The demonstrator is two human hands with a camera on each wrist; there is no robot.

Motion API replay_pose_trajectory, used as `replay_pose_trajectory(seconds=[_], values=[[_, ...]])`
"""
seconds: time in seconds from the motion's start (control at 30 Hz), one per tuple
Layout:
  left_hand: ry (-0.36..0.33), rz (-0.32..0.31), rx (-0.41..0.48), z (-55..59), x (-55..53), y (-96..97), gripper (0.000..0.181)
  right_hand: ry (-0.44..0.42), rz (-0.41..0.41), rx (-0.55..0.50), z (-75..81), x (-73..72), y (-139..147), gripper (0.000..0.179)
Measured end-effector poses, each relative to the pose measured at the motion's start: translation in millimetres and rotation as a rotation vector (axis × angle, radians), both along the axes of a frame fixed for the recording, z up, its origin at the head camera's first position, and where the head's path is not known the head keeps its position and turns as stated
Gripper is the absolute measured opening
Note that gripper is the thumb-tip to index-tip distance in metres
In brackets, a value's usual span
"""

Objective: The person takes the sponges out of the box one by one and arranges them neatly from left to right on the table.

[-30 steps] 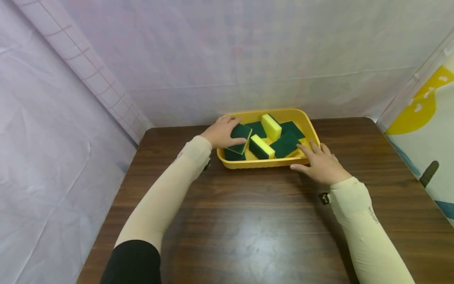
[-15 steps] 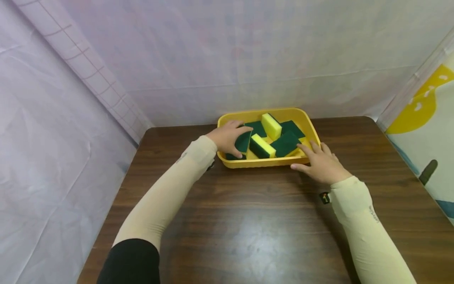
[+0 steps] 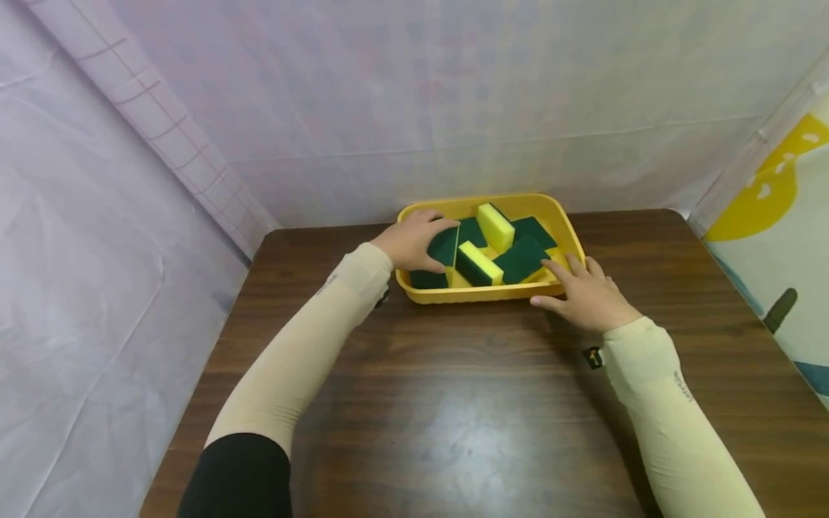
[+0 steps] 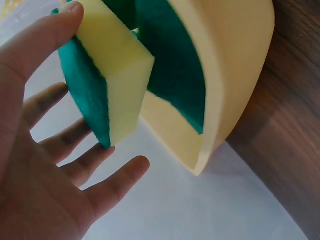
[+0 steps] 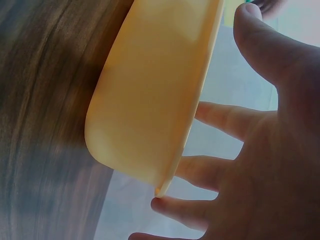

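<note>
My left hand (image 3: 412,243) pinches a green-and-yellow scrubbing sponge (image 4: 112,75) at the left end of a yellow plastic basin (image 3: 492,293). In the left wrist view the thumb lies on the sponge's edge, with fingers behind its green face; the sponge is tilted above the basin's rim. Fingers of my right hand (image 3: 588,298) are spread at the basin's front right corner, touching the rim, thumb outside. Inside the basin, one sponge (image 3: 496,228) and another sponge (image 3: 479,266) stand on edge. Several more lie green side up, such as the sponge (image 3: 521,260) near the right hand.
The basin stands at the back of a dark brown wooden table (image 3: 440,403), close to a pale cloth wall (image 3: 388,86). Another white sheet (image 3: 97,288) hangs on the left. A patterned cloth (image 3: 777,194) with yellow shapes hangs on the right.
My left hand has reached down over the leftmost sponge, taken hold of it, then risen slightly. That sponge has turned a little. The right hand has stayed at the rim.
</note>
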State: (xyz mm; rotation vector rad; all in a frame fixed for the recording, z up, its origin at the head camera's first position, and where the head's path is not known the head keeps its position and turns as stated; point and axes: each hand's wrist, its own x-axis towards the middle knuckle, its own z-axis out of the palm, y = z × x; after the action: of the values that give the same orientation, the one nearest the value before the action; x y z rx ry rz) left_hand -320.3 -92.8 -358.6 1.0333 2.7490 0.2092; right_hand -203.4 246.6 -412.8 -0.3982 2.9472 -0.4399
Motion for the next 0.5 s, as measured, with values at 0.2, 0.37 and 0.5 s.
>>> replay_pose_trajectory(seconds=[0.2, 0.37, 0.5], values=[[0.053, 0.012, 0.019, 15.3, 13.2, -5.6, 0.095, -0.006, -0.003, 0.004, 0.0, -0.7, 2, 0.089], [0.111, 0.017, 0.021, 26.5, 34.1, -12.8, 0.094, -0.01, 0.003, 0.009, -2.3, -0.3, 6, 0.091], [0.153, 0.004, 0.019, 31.0, 56.0, -17.3, 0.093, -0.014, 0.005, 0.013, -2.4, 0.7, 7, 0.092]])
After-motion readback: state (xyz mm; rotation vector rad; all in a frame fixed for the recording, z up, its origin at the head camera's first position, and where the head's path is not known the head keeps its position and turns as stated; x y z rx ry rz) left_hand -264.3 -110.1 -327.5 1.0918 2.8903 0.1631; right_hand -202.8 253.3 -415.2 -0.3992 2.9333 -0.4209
